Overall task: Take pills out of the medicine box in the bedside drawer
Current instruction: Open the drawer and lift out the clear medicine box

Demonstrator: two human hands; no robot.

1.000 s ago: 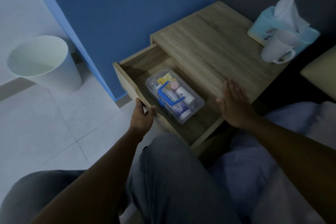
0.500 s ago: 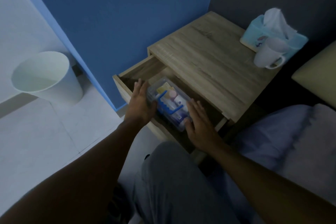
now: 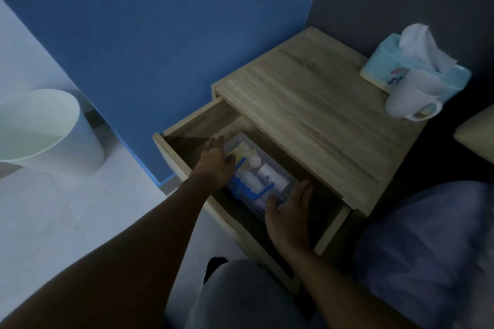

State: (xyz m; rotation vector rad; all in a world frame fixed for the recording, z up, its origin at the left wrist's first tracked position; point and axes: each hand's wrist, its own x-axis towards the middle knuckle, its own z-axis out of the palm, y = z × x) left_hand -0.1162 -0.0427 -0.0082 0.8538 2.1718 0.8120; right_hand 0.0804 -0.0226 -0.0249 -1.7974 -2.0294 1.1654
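Medicine box [image 3: 263, 179], clear plastic with a blue handle on its lid, lies flat in the open bedside drawer [image 3: 192, 125], its long axis running from the far left corner toward the near right, roughly along the drawer's front board. Bottles and packets show through the lid. The wooden counter [image 3: 315, 125] overhangs the drawer's rear part and carries a tissue box [image 3: 387, 72] with a white mug [image 3: 409, 99] just in front of it, both well apart from the drawer. A pale waste bin [image 3: 48, 131] stands on the floor to the left. The left hand [image 3: 216, 165], fingers spread, rests against the box's far-left end; the right hand [image 3: 290, 211], fingers loosely open, presses its near-right end. Neither hand is closed around the box, which sits between them.
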